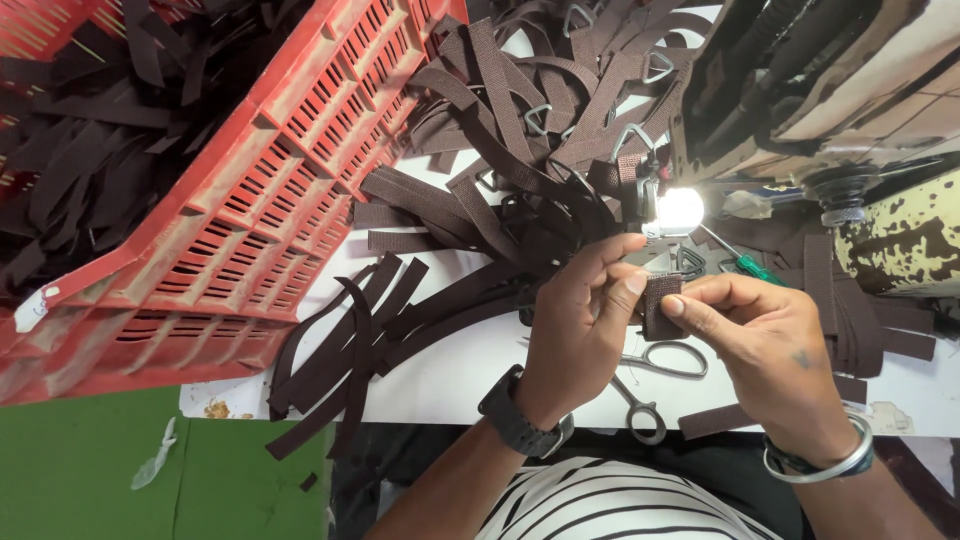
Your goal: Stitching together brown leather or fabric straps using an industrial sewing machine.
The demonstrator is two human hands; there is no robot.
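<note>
My left hand [580, 320] and my right hand [765, 345] meet over the white table, both pinching a short folded piece of dark brown webbing strap [660, 305]. A metal triangular ring [690, 262] lies just beyond the strap, under a bright lamp [680, 210]. The left wrist wears a black watch, the right wrist a metal bangle. Steel scissors [655, 375] lie on the table [450, 370] right below my hands.
A heap of brown straps with metal triangle rings [540, 130] covers the table's far side. A red plastic crate [270, 200] full of straps stands at left. A worn sewing machine [860, 120] is at right, a green-handled screwdriver [745, 265] beside it. Green floor at lower left.
</note>
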